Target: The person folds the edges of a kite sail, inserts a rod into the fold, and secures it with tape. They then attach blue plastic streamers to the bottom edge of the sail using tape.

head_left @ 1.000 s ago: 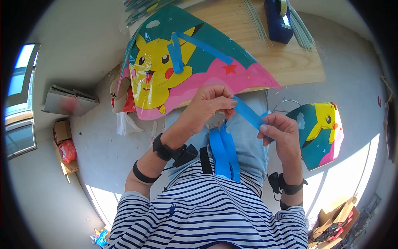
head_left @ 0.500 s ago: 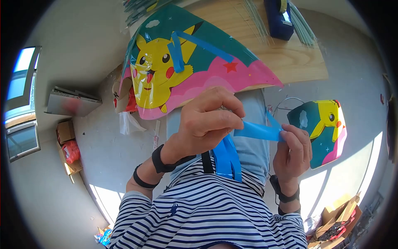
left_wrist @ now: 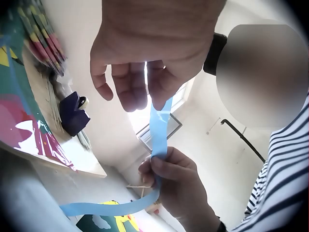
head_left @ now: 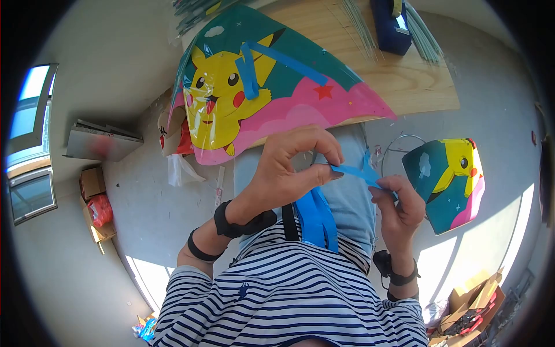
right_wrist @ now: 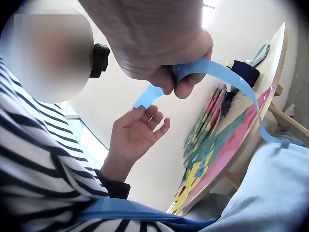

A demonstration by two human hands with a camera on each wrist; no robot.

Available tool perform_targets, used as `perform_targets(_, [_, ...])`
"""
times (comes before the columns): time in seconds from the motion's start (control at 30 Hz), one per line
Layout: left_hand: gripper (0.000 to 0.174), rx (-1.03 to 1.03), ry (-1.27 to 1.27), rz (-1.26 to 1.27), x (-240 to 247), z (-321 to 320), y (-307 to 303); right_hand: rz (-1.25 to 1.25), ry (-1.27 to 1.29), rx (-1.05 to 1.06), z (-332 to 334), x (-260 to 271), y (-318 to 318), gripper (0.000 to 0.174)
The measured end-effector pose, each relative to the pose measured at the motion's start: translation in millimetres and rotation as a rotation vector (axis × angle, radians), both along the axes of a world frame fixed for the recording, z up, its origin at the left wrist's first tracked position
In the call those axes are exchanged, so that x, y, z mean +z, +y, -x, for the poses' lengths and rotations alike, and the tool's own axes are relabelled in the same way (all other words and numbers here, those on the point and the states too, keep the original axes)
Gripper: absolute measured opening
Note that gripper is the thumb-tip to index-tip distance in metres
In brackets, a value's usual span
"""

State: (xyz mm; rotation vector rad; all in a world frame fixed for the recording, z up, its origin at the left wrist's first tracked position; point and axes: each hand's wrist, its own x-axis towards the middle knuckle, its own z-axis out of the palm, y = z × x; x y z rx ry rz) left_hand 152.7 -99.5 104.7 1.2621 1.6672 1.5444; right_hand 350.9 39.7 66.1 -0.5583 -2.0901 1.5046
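Between the two hands, over the lap, stretches a light-blue strip (head_left: 359, 173). My left hand (head_left: 292, 168) pinches one end with thumb and forefinger. A short way along it, my right hand (head_left: 400, 205) pinches the strip between thumb and curled fingers. In the left wrist view the strip (left_wrist: 160, 128) runs from the left fingertips down to the right hand (left_wrist: 181, 186), and its tail curves away past it. More blue strips (head_left: 315, 220) lie on the lap at the waist. A kite sheet with a yellow character (head_left: 217, 104) lies on the table, a blue strip (head_left: 286, 62) on top.
At the back of the wooden table (head_left: 416, 89) stand a dark blue tape dispenser (head_left: 391, 29) and thin rods (head_left: 424, 43). A second printed kite sheet (head_left: 448, 188) is low at the right. Cardboard boxes (head_left: 474, 301) sit on the floor at lower right.
My left hand has turned and come nearer the camera since a second ago, still pinching the strip. Both hands moved slightly lower, and the strip has twisted to a narrower edge view.
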Motion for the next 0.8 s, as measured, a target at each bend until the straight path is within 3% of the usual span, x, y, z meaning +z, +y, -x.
perform_targets(0.03, [0.015,0.044,-0.113,0.092,-6,1,3,-0.004,0.002,-0.003,0,-1,1,0.014])
perform_targets(0.1, [0.013,0.083,-0.226,0.18,-19,4,14,0.466,-0.067,-0.06,1,-5,4,0.007])
perform_targets(0.17, [0.01,0.11,-0.093,0.269,-34,9,33,0.519,-0.101,-0.092,4,-17,10,0.006])
perform_targets(0.3, [0.012,0.232,-0.064,0.233,-62,14,63,0.736,-0.078,-0.208,19,-59,27,0.009])
perform_targets(0.37, [0.015,0.262,0.198,0.254,-69,15,67,0.766,-0.078,-0.257,26,-78,37,0.009])
perform_targets(0.4, [0.015,0.263,0.198,0.252,-74,15,68,0.799,-0.079,-0.304,29,-85,41,0.009])
perform_targets(0.47, [0.023,0.159,0.493,0.256,-88,10,67,0.82,-0.089,-0.34,32,-96,46,0.008])
perform_targets(0.57, [0.031,0.128,0.689,0.229,-104,-4,72,0.852,-0.121,-0.384,31,-106,54,0.007])
perform_targets(0.8, [0.045,0.037,0.901,0.262,-122,-28,90,0.885,-0.142,-0.401,28,-109,59,0.005])
